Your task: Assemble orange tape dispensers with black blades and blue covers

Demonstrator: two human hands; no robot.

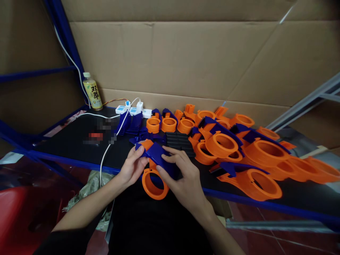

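Both my hands hold one orange and blue plastic part (154,166) over the near edge of the black table (71,141). The part has an orange ring at its near end and a dark blue angled plate on top. My left hand (132,166) grips its left side, fingers curled around the blue plate's edge. My right hand (183,177) lies over the right side, fingers pressed on the blue plate. A pile of several similar orange and blue parts (239,152) lies just to the right. A stack of black ribbed pieces (179,141) sits right behind the held part.
A yellow-labelled bottle (92,91) stands at the back left. A white power strip (132,109) with plugs lies near it, and a white cable (105,156) runs off the table's front. Cardboard sheets line the back. A red object (16,212) sits low at the left.
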